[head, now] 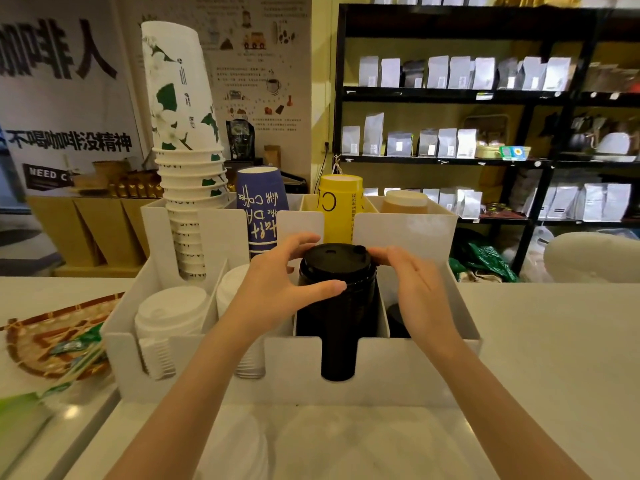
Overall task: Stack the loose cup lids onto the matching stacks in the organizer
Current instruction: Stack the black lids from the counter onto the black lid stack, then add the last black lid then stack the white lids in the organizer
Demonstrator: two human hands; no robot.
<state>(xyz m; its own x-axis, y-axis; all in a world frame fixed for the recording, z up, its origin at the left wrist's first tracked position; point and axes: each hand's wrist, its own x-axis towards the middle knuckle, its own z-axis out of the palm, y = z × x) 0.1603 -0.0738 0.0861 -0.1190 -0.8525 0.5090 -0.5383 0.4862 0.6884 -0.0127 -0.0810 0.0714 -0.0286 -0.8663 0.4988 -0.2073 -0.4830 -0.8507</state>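
A tall stack of black lids (337, 306) stands in the third front slot of the white organizer (398, 368). My left hand (277, 282) curls round the top of that stack, thumb across its front and fingers at the back left. My right hand (415, 289) lies against the stack's right side with straight fingers touching the top lid's rim. Two stacks of white lids (171, 313) (232, 289) fill the slots to the left. A short black stack (396, 320) sits low in the right slot, partly hidden by my right hand.
Paper cup stacks stand in the organizer's back row: white with green print (183, 133), blue (261, 209), yellow (339, 209), tan (405, 202). A woven tray (41, 344) with packets lies at the left. Pale translucent lids (242, 445) lie on the counter near me. Black shelving stands behind.
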